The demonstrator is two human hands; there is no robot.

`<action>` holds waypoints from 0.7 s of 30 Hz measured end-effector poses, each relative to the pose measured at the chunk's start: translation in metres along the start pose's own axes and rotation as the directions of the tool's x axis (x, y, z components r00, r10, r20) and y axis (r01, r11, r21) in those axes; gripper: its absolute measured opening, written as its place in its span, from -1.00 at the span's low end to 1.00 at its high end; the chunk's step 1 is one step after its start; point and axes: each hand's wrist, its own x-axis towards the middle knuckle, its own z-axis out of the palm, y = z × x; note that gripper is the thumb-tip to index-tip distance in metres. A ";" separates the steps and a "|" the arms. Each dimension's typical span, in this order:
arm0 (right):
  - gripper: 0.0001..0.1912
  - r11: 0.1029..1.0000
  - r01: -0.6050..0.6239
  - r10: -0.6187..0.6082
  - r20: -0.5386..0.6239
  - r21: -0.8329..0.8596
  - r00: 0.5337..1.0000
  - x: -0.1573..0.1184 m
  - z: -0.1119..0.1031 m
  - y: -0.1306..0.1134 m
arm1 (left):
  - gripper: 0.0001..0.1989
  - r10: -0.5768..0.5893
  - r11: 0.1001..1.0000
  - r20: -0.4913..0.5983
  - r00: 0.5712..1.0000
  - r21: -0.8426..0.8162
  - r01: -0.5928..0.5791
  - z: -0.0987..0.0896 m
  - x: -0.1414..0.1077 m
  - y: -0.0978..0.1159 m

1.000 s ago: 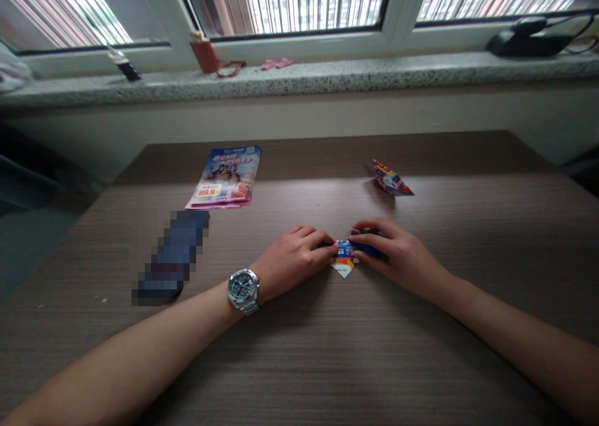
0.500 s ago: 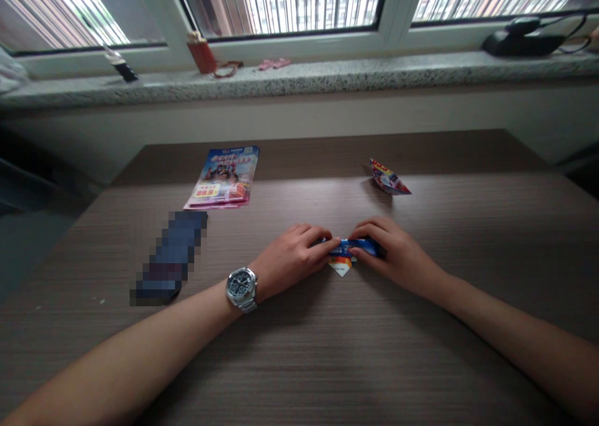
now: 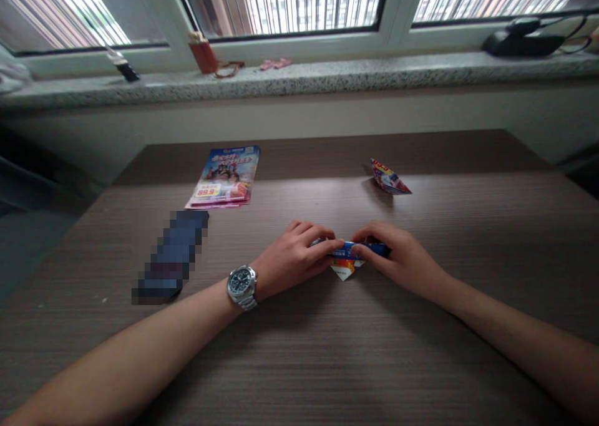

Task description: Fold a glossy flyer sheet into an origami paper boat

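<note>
Folded flyer (image 3: 349, 257) lies at the middle of the bench (image 3: 327, 357), directly between the person's two hands, with a narrow blue band along its far side and a white-and-orange point aimed toward the person. The left hand (image 3: 292, 257) comes in from the left, and the right hand (image 3: 402, 261) comes in from the right. Both are curled and closed on the fold, with the left fingers (image 3: 318, 234) pressing its left end and the right fingers (image 3: 369, 234) gripping the blue band at its right end. The fingertips of the two hands nearly meet above the paper. A steel wristwatch (image 3: 242, 287) sits on the left wrist. Farther up the bench, a paper boat (image 3: 390, 178) in red, white and blue stands to the right, well apart from the hands. A glossy flyer stack (image 3: 222, 176) with a yellow "89.9" price label lies to the left of center. Near the stack's lower edge is a dark blue pixelated object (image 3: 172, 257), too obscured to identify. Beyond the bench, a granite sill (image 3: 299, 80) runs beneath the windows, carrying a red holder (image 3: 203, 55) and a black device (image 3: 521, 44).
</note>
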 end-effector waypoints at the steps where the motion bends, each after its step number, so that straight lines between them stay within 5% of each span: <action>1: -0.88 0.999 -0.026 0.026 0.007 0.029 1.000 0.000 0.000 -0.001 | -0.75 -0.018 0.999 -0.017 1.000 -0.028 0.017 0.000 0.000 0.000; 6: -0.89 0.996 -0.040 0.040 -0.004 0.081 0.999 -0.001 -0.001 -0.004 | -0.78 -0.174 0.957 -0.040 0.984 -0.241 0.160 0.000 0.003 0.003; 11: -0.90 0.997 -0.013 0.019 -0.074 0.081 0.997 -0.001 0.000 -0.007 | -0.76 -0.282 0.838 0.113 0.953 -0.454 0.302 -0.004 0.006 0.009; 16: -0.87 0.993 -0.030 0.039 -0.078 0.118 0.996 -0.002 0.001 -0.009 | -0.83 -0.340 0.772 0.111 0.934 -0.534 0.345 -0.006 0.009 0.012; 21: -0.76 0.972 -0.179 0.187 -0.036 0.151 0.982 -0.001 0.001 -0.011 | -0.86 -0.379 0.747 0.084 0.922 -0.561 0.358 -0.007 0.010 0.013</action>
